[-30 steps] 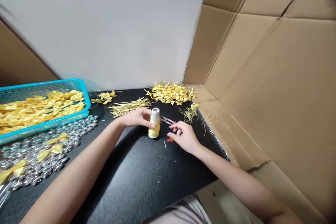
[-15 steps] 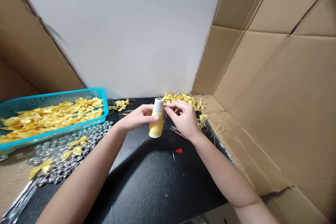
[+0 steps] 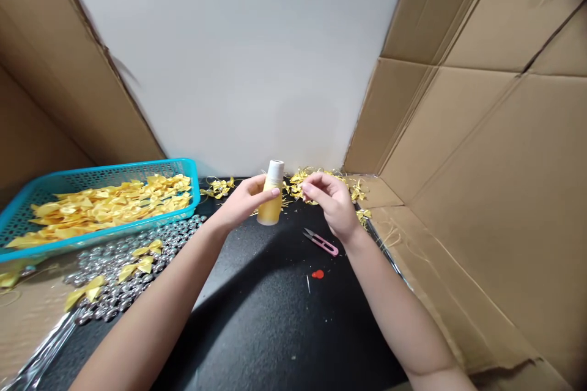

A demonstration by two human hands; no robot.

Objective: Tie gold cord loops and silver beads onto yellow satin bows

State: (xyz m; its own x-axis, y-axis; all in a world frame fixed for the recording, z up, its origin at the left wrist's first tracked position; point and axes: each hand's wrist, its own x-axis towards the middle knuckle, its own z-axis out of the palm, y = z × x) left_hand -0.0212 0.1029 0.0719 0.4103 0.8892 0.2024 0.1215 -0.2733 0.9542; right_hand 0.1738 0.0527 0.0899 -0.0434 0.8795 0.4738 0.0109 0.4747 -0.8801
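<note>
My left hand [image 3: 241, 201] is wrapped round a spool of yellow thread [image 3: 268, 211], its white end tilted upward, held above the black table. To its right, my right hand [image 3: 334, 203] is raised with thumb and fingertips pinched together. Whatever lies in that pinch is too small to make out. Below the right hand, pink thread snips [image 3: 322, 242] lie on the table. Nearer to me are a small red piece [image 3: 318, 274] and a needle [image 3: 308, 283].
On the left stands a blue basket [image 3: 196, 180] of yellow ribbon bows [image 3: 114, 204]. Before it lie many silvery beads [image 3: 132, 275] with several bows on them. Bows with thread loops [image 3: 316, 180] are heaped at the back. Cardboard walls [image 3: 481, 153] flank the table.
My right hand has moved away from the spool to the right, still pinched. The spool has risen slightly in my left hand. The snips are now fully in sight.
</note>
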